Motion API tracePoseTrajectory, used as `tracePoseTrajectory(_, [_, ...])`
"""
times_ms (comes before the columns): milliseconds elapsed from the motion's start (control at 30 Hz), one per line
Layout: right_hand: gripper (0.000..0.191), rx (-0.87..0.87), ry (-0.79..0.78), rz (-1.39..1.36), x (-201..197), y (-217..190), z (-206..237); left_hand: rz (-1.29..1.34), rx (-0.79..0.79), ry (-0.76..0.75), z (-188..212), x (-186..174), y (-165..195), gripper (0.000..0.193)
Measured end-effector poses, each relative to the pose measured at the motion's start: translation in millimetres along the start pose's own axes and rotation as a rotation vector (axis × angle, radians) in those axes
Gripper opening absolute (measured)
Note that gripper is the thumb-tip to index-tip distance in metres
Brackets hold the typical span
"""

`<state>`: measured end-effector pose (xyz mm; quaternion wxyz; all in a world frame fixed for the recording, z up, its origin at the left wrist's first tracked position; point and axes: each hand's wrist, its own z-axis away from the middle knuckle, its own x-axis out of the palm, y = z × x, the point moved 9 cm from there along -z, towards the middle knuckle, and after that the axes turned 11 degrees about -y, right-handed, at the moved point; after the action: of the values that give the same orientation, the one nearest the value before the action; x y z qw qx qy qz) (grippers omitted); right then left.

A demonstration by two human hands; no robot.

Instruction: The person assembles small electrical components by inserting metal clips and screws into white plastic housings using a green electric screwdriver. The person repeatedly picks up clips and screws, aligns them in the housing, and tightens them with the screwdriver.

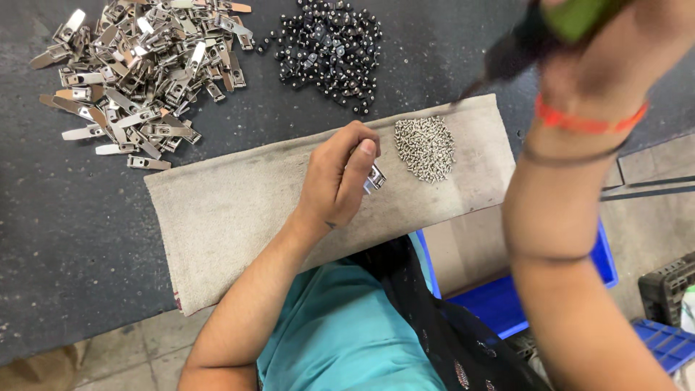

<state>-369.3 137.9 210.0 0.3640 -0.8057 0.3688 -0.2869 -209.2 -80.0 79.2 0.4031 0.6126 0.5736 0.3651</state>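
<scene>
My left hand (337,177) rests on a grey cloth (232,210) and pinches a small shiny metal clip (374,178) between thumb and fingers. Just to its right lies a small heap of silver screws (425,147) on the cloth. My right hand (608,51) is raised close to the camera at the upper right, blurred, gripping a tool with a green and black handle (557,25) whose dark tip points down toward the cloth's far edge. Orange and black bands circle that wrist.
A large pile of metal clips (137,72) lies at the far left of the dark table (65,232), with a heap of small black parts (329,47) beside it. Blue plastic crates (507,300) and a dark crate (666,286) stand on the floor at the right.
</scene>
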Motion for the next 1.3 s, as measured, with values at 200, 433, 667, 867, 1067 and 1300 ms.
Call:
tracePoseTrajectory(200, [0.023, -0.065, -0.118, -0.070, 66, -9, 71, -0.031, 0.046, 0.018, 0, 2, 5, 0.019])
tracePoseTrajectory(433, [0.026, -0.073, -0.153, -0.040, 97, -22, 94, -0.019, 0.034, 0.007, -1, 2, 5, 0.019])
tracePoseTrajectory(667, [0.031, -0.091, -0.131, 0.005, 105, -24, 91, -0.025, 0.051, 0.007, -1, 2, 7, 0.019])
tracePoseTrajectory(867, [0.029, -0.083, -0.106, 0.051, 119, -26, 85, -0.030, 0.028, 0.004, -2, 3, 5, 0.020])
tracePoseTrajectory(1067, [0.029, -0.066, -0.115, -0.011, 129, -19, 77, -0.048, -0.027, 0.038, -1, 4, -1, 0.021])
tracePoseTrajectory(1300, [0.028, -0.028, -0.159, -0.071, 136, -15, 66, -0.080, 0.039, 0.089, 2, 4, 1, 0.021])
